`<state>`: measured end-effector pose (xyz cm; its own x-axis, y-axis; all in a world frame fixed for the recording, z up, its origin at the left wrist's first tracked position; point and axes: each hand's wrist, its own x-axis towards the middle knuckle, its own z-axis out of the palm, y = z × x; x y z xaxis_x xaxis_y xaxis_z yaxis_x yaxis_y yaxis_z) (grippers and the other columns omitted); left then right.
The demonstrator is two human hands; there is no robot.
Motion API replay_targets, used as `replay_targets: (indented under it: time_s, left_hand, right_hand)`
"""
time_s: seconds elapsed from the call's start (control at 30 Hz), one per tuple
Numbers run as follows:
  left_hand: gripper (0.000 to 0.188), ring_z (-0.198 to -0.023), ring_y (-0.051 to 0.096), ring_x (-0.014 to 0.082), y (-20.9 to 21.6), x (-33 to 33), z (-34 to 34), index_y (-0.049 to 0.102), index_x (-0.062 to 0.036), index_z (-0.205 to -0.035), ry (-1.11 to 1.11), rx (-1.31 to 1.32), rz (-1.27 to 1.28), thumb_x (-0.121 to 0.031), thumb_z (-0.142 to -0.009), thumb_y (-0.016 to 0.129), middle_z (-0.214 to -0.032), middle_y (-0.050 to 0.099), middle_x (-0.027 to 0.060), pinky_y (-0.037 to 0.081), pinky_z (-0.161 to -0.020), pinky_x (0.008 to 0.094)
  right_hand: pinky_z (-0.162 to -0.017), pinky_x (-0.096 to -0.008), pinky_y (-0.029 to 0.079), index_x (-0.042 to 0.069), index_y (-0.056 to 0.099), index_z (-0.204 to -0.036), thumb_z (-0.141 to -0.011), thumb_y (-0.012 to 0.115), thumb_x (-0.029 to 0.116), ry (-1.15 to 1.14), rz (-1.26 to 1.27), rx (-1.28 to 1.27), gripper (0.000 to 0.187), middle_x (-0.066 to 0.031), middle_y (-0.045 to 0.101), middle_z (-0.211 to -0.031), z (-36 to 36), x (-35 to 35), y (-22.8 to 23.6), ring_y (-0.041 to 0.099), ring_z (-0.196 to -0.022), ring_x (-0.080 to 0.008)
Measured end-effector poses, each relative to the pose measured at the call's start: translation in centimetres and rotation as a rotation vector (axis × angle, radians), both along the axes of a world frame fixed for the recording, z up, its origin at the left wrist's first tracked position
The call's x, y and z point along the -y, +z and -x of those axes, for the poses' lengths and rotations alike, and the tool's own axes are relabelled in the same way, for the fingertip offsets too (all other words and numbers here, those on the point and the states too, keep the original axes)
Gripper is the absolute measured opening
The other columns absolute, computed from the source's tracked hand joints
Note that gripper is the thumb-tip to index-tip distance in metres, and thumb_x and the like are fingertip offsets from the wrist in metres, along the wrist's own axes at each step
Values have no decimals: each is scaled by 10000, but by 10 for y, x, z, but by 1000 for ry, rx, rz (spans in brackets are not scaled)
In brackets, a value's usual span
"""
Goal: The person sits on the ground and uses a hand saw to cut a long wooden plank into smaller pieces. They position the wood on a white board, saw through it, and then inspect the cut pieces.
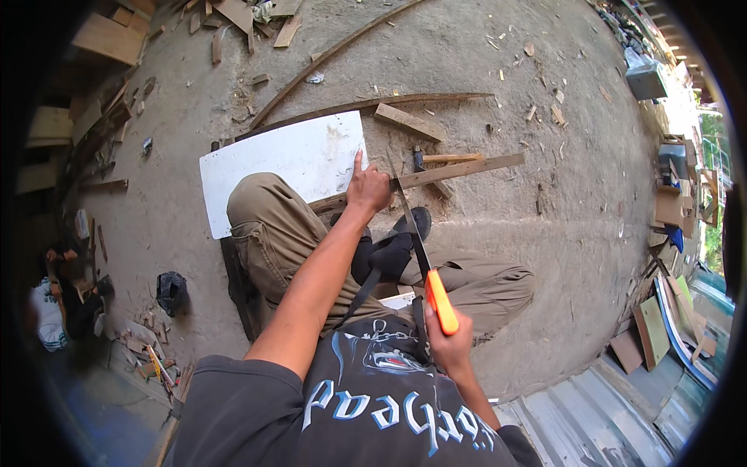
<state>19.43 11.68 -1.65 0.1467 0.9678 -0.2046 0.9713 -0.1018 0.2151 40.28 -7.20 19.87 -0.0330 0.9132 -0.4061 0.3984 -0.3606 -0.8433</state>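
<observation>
My right hand (454, 342) is wrapped round the orange handle of a handsaw (440, 302). The saw's dark blade runs away from me, its far part crossing a long wooden strip (478, 166). Just left of the blade, my left hand (369, 187) grips the strip, its index finger stretched onto the edge of a white board (288, 154). The board lies flat by my bent left knee. Beyond the strip rests a hammer (451, 159) with a wooden handle. My dark shoe (419, 221) is close to the blade. Where the teeth meet the wood is too small to make out.
A short wood block (410, 122) and a long dark plank (436, 98) lie past the board. Wood scraps (237, 15) litter the far left floor. A black bag (171, 293) and another person (66, 292) are at left. Metal sheets (580, 416) lie at near right.
</observation>
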Motion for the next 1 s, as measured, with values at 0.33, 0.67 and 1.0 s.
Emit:
replay_targets:
  time_s: [0.33, 0.67, 1.0]
  left_hand:
    - [183, -917, 701, 218, 20, -5, -3, 776, -117, -802, -32, 1, 33, -243, -775, 647, -777, 717, 121, 116, -1228, 569]
    - [205, -968, 694, 214, 6, 3, -3, 780, -97, -811, -17, 32, 52, -253, -735, 671, -806, 732, 115, 81, -1236, 565]
    - [203, -903, 704, 229, -6, 2, -1, 773, -83, -764, -3, 10, 16, -242, -729, 652, -735, 716, 123, 121, -1230, 571]
  right_hand:
    - [-561, -407, 461, -22, 644, -807, -913, 678, 183, 81, -211, 65, 233, -214, 583, -631, 48, -84, -74, 584, -558, -367]
    - [-510, -344, 412, -46, 616, -743, -923, 668, 171, 11, -95, 45, 286, -127, 548, -568, 34, -93, -54, 483, -521, -127]
    - [-544, -345, 434, -40, 638, -806, -905, 701, 114, 78, 23, 106, 195, -117, 583, -604, 3, -20, 19, 531, -550, -129]
